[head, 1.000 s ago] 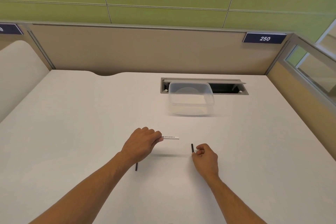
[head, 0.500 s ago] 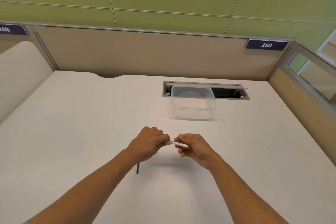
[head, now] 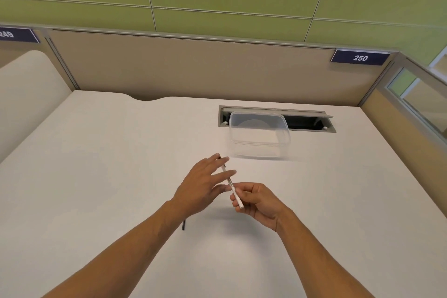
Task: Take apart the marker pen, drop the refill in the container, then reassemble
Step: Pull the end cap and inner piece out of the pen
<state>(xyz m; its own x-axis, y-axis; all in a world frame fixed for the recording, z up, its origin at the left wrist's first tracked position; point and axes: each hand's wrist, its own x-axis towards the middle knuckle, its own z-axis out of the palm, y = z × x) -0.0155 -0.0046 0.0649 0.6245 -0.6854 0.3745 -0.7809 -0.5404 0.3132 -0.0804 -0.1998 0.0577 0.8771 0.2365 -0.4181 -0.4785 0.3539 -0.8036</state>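
Observation:
My right hand [head: 257, 203] grips the white marker pen body [head: 235, 194] near its lower end; the pen points away and to the left, its dark tip by my left fingertips. My left hand [head: 203, 184] has its fingers spread beside the pen's upper part, and I cannot tell whether they touch it. A thin black stick [head: 183, 224], a pen part, lies on the desk, partly hidden under my left wrist. The clear plastic container [head: 258, 150] stands just beyond my hands and shows nothing inside.
The white desk [head: 96, 176] runs to a beige partition [head: 193, 68]. A cable slot with an open flap [head: 307, 123] lies behind the container. A glass side panel [head: 420, 99] borders the right edge.
My right hand came to the white pen and took hold of it. My left hand let go and spread its fingers. The pen swung from lying crosswise to pointing away.

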